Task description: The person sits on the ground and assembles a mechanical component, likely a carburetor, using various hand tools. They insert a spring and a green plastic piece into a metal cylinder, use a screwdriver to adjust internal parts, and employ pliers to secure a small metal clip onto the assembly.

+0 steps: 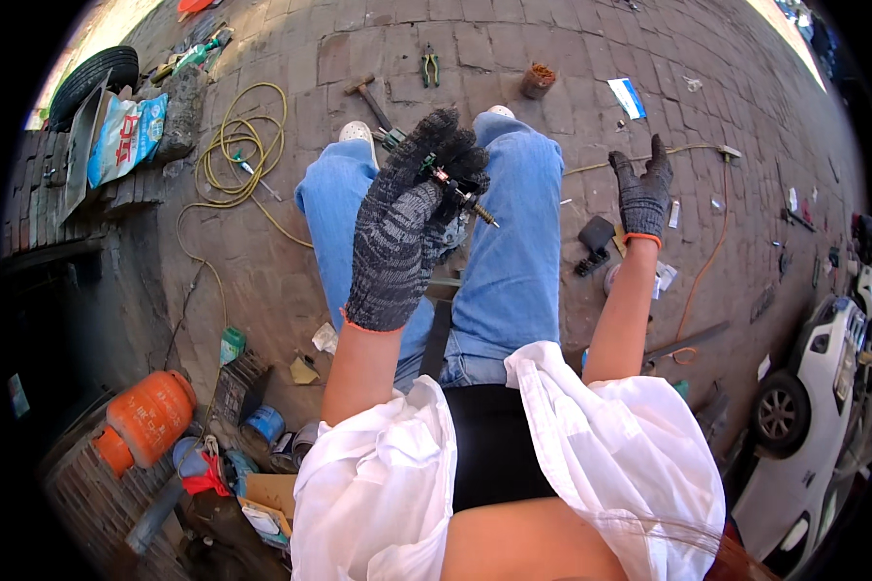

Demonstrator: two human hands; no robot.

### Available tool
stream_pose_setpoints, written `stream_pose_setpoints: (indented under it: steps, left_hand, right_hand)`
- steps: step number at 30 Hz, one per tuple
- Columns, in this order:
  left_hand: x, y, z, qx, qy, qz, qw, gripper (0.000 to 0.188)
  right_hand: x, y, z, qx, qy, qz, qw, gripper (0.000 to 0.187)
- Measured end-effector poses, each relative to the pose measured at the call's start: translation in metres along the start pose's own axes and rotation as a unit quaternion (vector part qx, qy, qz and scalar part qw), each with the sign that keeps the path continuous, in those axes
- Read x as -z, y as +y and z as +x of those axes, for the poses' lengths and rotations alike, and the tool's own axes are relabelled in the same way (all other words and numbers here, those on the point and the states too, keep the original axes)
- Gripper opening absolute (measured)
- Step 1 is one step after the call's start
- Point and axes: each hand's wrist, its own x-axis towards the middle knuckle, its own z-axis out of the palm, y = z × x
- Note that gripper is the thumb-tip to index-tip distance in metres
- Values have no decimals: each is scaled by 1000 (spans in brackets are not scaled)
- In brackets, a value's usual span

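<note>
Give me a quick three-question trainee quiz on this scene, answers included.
1. Which hand holds the metal part?
2. True or false: the pliers lie to the right of the hammer.
3. What colour is the gas cylinder?
a) green
b) orange
c) white

Key:
1. The left hand; the right hand is open.
2. True.
3. b

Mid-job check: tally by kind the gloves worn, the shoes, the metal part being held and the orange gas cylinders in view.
Knit gloves: 2
Pale shoes: 2
Held metal part: 1
Orange gas cylinder: 1
Total: 6
</note>
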Motion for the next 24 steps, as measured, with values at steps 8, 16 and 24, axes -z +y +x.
stream_pose_setpoints:
  steps: [8,16,24]
  left_hand:
    - [-2,-10,-5,-189,-31,236,953,39]
    - [1,2,-19,-248,-32,490,835,32]
    - [0,-3,-16,-188,27,279,941,33]
  right_hand:
    - [91,-144,-56,-146,-413,658,612,37]
    - [87,-180,-72,-323,-406,750,410,32]
    - [79,-191,-84,-255,-385,716,524,39]
